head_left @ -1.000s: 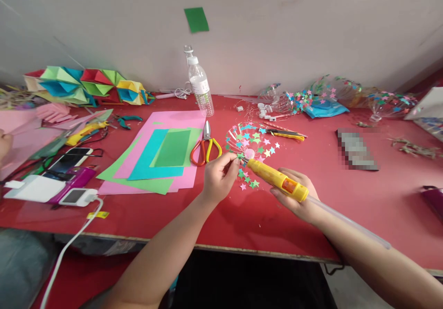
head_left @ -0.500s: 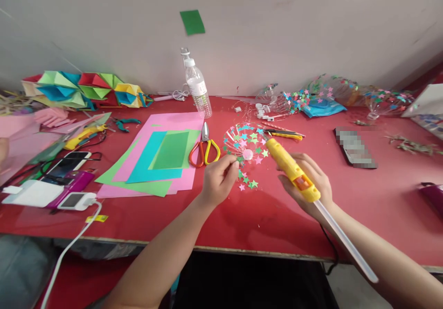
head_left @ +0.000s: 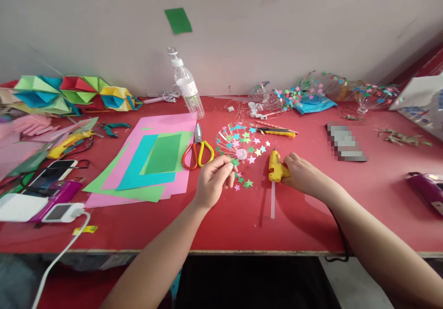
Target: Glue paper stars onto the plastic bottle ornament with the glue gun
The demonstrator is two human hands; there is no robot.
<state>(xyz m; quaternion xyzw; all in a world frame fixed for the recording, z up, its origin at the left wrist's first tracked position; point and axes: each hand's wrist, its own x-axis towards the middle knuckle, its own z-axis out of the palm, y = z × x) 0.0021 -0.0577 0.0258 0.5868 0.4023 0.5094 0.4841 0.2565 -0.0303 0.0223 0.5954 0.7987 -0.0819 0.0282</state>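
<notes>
Low over the red table, my right hand [head_left: 301,173] is closed round the handle of a yellow hot glue gun [head_left: 276,167]. A clear glue stick [head_left: 273,200] sticks out of its back end. My left hand [head_left: 214,180] pinches a small green paper star [head_left: 235,162] between thumb and finger. Just beyond it lies a clear plastic bottle piece [head_left: 242,154], cut into spread strips with coloured stars on their ends. Several loose stars [head_left: 248,184] lie on the table close to my left fingertips.
Scissors [head_left: 198,150] lie left of the star piece, beside stacked coloured paper [head_left: 128,161]. A utility knife [head_left: 277,132] is behind it. A plastic bottle [head_left: 188,87] stands near the wall. Phones and a white cable [head_left: 65,249] are at left; a blurred dark phone [head_left: 346,142] lies right.
My right hand has lowered the glue gun from above the table down to its surface, turning it nozzle away. My left hand still holds the green star near the same spot.
</notes>
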